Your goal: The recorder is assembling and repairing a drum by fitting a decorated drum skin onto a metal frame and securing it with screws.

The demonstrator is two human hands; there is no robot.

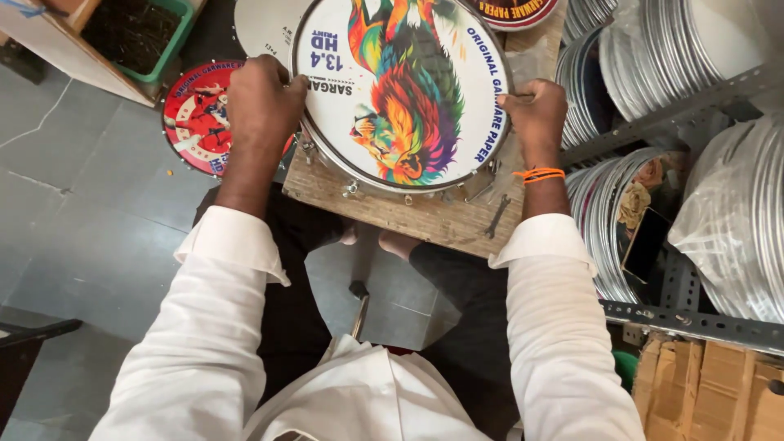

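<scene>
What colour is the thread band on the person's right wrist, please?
Orange: the thread band sits just above the white cuff, clearest in the head view.

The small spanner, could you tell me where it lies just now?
The spanner lies on the wooden board, near its right edge, just below the drum and the right hand.

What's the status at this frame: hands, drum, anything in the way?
Left hand and right hand grip opposite rims of the lion-print drum. Drum sits on wooden board. Spanner lies beside it, not obstructing.
</scene>
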